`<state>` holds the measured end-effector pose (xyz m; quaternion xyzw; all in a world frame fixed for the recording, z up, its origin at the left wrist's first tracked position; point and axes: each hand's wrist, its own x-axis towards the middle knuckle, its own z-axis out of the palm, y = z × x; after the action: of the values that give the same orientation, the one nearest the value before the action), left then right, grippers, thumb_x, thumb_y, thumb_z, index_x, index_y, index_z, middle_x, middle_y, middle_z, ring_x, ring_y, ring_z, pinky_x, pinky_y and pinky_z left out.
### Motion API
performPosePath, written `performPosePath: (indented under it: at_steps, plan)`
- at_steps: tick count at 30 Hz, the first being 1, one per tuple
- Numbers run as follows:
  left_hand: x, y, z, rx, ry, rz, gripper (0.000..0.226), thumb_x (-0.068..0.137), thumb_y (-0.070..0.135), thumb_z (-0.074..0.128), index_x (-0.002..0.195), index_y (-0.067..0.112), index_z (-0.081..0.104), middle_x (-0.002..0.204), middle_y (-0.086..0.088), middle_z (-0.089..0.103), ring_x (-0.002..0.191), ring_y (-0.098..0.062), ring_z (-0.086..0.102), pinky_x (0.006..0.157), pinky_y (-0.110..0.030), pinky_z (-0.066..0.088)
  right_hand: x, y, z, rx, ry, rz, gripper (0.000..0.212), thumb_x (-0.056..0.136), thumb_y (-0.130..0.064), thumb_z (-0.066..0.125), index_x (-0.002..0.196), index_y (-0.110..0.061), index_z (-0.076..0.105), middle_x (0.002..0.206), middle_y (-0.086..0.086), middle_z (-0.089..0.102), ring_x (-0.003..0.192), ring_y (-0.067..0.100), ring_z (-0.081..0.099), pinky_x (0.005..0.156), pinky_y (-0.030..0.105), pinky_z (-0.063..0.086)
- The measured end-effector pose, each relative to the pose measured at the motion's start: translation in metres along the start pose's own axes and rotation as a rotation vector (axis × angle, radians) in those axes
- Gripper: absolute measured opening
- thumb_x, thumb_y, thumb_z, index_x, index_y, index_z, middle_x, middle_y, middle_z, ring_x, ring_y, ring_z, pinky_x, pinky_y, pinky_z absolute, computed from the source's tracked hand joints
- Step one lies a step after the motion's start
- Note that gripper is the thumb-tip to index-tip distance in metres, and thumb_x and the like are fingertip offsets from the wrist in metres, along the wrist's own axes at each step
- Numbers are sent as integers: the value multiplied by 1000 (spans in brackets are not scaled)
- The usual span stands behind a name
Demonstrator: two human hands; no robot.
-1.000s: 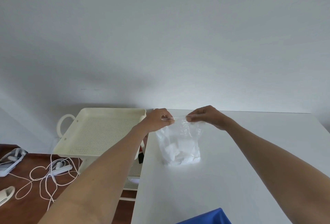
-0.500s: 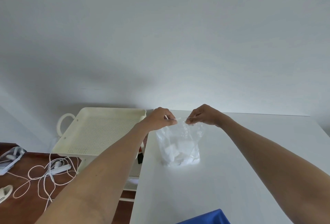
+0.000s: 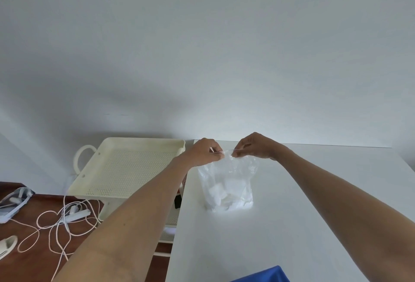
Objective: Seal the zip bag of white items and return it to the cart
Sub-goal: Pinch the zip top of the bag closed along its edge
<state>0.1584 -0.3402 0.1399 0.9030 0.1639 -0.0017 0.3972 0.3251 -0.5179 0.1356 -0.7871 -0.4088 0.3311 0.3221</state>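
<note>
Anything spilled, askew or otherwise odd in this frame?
Nothing spilled. The clear plastic zip bag of white items stands upright on the white table, both hands pinching its top edge. The only untidy spot is the tangled white cord on the brown floor beside the cream perforated cart.

Blue object cut off by bottom edge — kind not told. Cart lower shelves largely hidden behind left forearm and table. White items blurred through zip bag — shapes not made out.
</note>
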Motion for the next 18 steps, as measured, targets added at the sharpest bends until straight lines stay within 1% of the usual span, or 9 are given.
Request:
performPosePath:
  at_steps: [2, 3, 5, 7, 9, 11, 14, 16, 18]
  plan:
    - [0, 0, 0, -16, -7, 2, 17, 87, 30, 75, 96, 16, 75, 96, 4, 73, 80, -5, 63, 56, -2, 42, 0, 0, 2, 16, 3, 0, 13, 82, -41, 85, 87, -29, 83, 95, -7, 81, 97, 9, 69, 77, 22, 45]
    - [0, 0, 0, -14, -11, 4, 20, 87, 31, 76, 98, 15, 76, 98, 3, 74, 80, -5, 63, 57, -2, 42, 0, 0, 3, 23, 6, 3, 12, 82, -39, 85, 87, -28, 82, 97, -7, 80, 103, 12, 70, 77, 23, 46]
    - [0, 1, 2, -6, -9, -5, 22, 87, 33, 76, 99, 14, 76, 98, 1, 75, 81, -6, 64, 62, -9, 45, 0, 0, 6, 22, 20, 3, 9, 84, -36, 84, 88, -28, 81, 101, -8, 80, 110, 16, 70, 76, 23, 48]
    - [1, 0, 4, -13, 13, -13, 22, 87, 32, 75, 98, 14, 75, 93, 5, 74, 82, -6, 64, 62, -9, 44, 0, 1, 8, 23, 34, -5, 11, 85, -36, 83, 90, -26, 81, 104, -5, 80, 111, 18, 70, 77, 24, 50]
    - [0, 0, 5, -5, 27, 0, 18, 87, 29, 75, 97, 15, 74, 89, 12, 69, 85, -7, 63, 59, -3, 40, -1, -1, 8, 10, 12, -12, 15, 85, -39, 83, 93, -27, 82, 104, -5, 80, 110, 16, 70, 85, 27, 53]
    - [0, 0, 6, -3, 20, 20, 14, 87, 26, 74, 97, 16, 73, 94, 9, 68, 91, -11, 64, 67, -9, 45, -2, -3, 8, -12, -31, -4, 11, 83, -42, 83, 92, -35, 83, 104, -10, 80, 108, 9, 70, 90, 28, 52]
    - [-1, 2, 7, 4, -8, 44, 13, 88, 24, 73, 97, 16, 73, 108, -1, 70, 103, -15, 63, 85, -27, 49, -1, -5, 9, -62, -38, 1, 6, 80, -46, 84, 83, -42, 81, 94, -15, 79, 96, 3, 69, 82, 24, 48]
    - [-2, 3, 8, 12, -11, 56, 14, 89, 24, 73, 99, 14, 74, 106, 1, 69, 101, -15, 63, 90, -29, 47, 1, -4, 9, -59, -31, -9, 7, 81, -45, 85, 83, -39, 82, 88, -16, 78, 91, 3, 68, 79, 22, 46]
    - [-2, 2, 8, 2, -5, 59, 15, 89, 25, 73, 99, 13, 74, 101, 6, 67, 94, -12, 62, 87, -26, 47, 1, -4, 9, -52, -22, -26, 12, 82, -42, 85, 88, -31, 83, 91, -12, 80, 95, 9, 70, 82, 24, 50]
